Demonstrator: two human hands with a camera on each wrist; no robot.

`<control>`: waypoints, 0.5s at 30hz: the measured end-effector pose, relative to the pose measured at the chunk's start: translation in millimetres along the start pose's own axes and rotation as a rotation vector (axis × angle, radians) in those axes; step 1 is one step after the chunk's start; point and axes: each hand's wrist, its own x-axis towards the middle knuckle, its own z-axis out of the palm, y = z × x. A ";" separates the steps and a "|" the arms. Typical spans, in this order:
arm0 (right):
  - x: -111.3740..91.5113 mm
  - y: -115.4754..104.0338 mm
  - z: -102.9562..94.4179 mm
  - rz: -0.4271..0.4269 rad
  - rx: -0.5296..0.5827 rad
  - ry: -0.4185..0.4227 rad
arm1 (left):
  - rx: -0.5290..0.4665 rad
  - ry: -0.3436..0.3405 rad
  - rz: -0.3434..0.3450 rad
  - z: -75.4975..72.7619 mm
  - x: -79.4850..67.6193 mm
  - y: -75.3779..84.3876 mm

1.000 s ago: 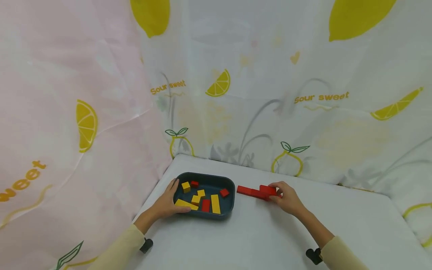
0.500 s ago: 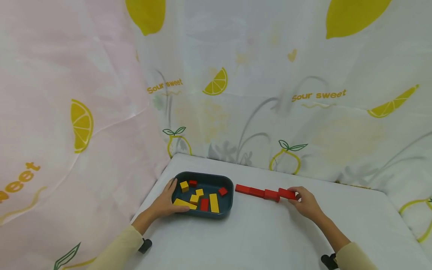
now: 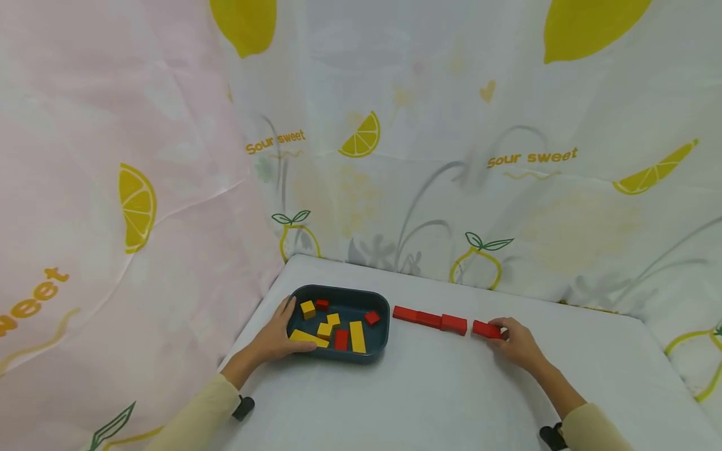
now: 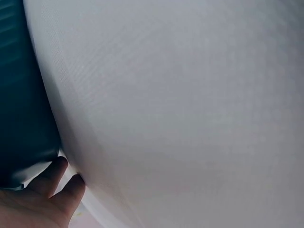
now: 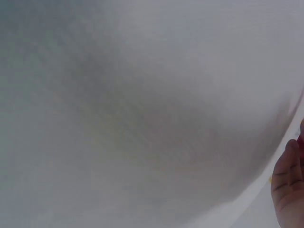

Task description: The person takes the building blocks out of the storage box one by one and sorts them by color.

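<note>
Red block (image 3: 485, 329) looks light and stiff, easily held where right grip (image 3: 519, 344) pinches its right end; left grip (image 3: 274, 336) holds tray (image 3: 352, 309).

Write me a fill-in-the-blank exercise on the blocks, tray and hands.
The block in the right hand is ____.
The left hand touches the tray, whose blocks are red and ____.
Between the tray and the held block lies a row of ____ red blocks.

Missing words: red; yellow; three.
</note>
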 end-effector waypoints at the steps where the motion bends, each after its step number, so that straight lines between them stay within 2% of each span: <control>1: 0.6 1.4 1.7 0.008 0.006 -0.007 | 0.004 0.002 0.004 -0.4 0.0 0.1; 8: 6.3 5.7 8.7 0.077 -0.008 -0.051 | 0.010 0.001 0.012 0.4 1.0 0.1; 15: 14.5 7.4 8.8 0.144 0.024 -0.124 | -0.003 -0.005 0.006 -2.4 -0.4 0.6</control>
